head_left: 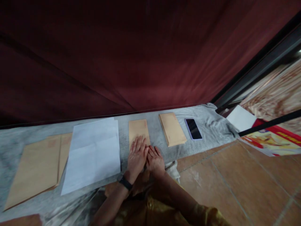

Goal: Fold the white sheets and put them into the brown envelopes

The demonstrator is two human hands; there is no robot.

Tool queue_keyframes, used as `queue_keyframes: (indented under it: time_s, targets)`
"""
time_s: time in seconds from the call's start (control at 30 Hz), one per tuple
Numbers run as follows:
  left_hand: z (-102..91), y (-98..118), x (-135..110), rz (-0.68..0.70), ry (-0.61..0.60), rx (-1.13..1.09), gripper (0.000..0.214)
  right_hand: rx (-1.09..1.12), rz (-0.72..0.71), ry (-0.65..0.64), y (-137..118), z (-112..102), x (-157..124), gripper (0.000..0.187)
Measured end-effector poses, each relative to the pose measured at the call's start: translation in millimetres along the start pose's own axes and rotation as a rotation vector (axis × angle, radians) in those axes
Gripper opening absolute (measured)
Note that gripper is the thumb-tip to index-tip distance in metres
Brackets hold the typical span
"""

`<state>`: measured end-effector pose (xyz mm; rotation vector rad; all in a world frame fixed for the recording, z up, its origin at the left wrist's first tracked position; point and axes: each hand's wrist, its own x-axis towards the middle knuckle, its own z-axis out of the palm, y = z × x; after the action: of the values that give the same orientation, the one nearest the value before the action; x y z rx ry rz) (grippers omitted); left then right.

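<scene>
A brown paper envelope [138,128] lies flat on the grey cloth in front of me, its lower part covered by my hands. Flat on it rests my left hand [137,153], fingers stretched out, a dark band on the wrist. My right hand [155,160] is beside it, fingers extended over the envelope's lower right edge, its fingertips close to the left hand. To the right is a stack of similar envelopes [172,128]. White paper sheets [94,153] lie to the left, and beyond them are larger brown envelopes [37,166], overlapping.
A phone [193,129] with a pale purple edge lies right of the envelope stack. The grey cloth [162,153] covers a long narrow surface. Behind it hangs a dark red curtain [131,62]. Tiled floor [225,175] and a colourful printed sheet [275,139] are at the right.
</scene>
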<state>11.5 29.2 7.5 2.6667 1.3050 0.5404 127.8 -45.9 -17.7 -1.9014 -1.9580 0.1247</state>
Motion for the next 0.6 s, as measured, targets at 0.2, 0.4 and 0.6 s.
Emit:
queue_keyframes:
  time_s: [0.2, 0.4, 0.6]
  targets:
    - [14.8, -7, -6, -0.038, -0.011, 0.058, 0.054, -0.015, -0.033, -0.029, 3, -2, 0, 0.047]
    - [14.3, -11, -26, -0.124, 0.053, 0.079, 0.058, -0.038, -0.061, -0.037, 6, -14, -4, 0.057]
    - [13.5, -5, -37, -0.246, 0.184, 0.077, 0.063, -0.061, 0.012, -0.009, 12, -15, -15, 0.063]
